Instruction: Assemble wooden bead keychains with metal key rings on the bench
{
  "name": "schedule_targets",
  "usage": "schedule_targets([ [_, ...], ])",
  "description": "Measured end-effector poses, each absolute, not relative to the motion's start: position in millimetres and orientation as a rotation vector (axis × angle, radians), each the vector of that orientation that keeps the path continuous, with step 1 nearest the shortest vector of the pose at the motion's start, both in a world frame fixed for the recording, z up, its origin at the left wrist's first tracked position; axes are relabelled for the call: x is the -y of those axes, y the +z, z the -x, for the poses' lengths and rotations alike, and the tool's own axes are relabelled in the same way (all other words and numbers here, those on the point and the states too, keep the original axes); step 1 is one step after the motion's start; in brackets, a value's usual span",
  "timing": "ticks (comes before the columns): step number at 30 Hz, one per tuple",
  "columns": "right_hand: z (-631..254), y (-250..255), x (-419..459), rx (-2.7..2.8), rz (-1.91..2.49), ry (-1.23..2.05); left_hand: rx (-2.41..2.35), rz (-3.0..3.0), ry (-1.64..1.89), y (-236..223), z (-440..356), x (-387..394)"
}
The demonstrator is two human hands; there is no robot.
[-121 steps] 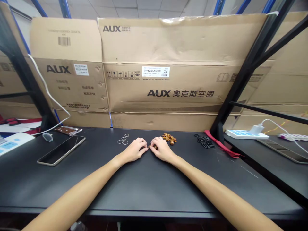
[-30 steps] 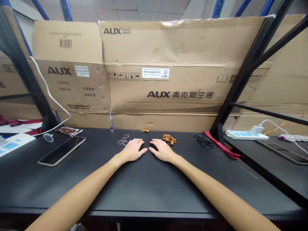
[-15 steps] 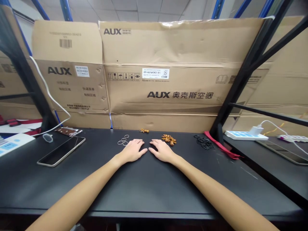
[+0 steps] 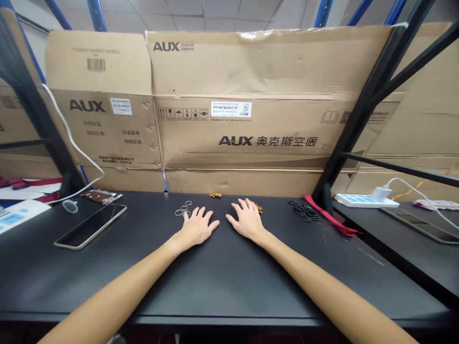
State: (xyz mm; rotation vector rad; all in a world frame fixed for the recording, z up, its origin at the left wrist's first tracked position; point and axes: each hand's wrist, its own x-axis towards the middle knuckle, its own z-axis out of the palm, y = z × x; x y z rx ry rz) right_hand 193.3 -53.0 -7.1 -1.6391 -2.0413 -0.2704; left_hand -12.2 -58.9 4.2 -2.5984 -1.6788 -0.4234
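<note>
left hand [image 4: 198, 227] is found spread at round silvery metal rings [image 4: 182, 209], right hand [image 4: 248, 222] spread over knobbly amber-brown pieces [image 4: 259, 208], nothing visibly gripped; picking-up is judged in hand, a fingertip pinch required.

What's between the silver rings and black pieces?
Head view: the left hand, the right hand partly hiding amber pieces, and, farther back, an amber charm.

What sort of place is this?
Probably a workshop or storeroom workbench, though the wider room barely shows. The signs: a black table between black metal posts, AUX cardboard standing along its back, and a white power strip at right.
</note>
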Motion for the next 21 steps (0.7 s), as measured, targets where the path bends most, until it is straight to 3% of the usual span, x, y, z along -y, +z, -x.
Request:
schedule_targets([
  [7, -197.3, -6.3, 50.1, 2.069, 1.614, -0.192, 1.338, 2.75, -0.57, 7.4, 12.7, 56.8],
  [15, -196.2, -4.1, 52.8, 2.235, 1.034, 0.069, 1.38, 2.719, -0.612, 4.9, 13.8, 51.2],
  [21, -193.0, -0.8, 56.7, 2.207, 1.153, -0.016, 1.259, 2.739, -0.705, 8.9, 14.4, 51.1],
])
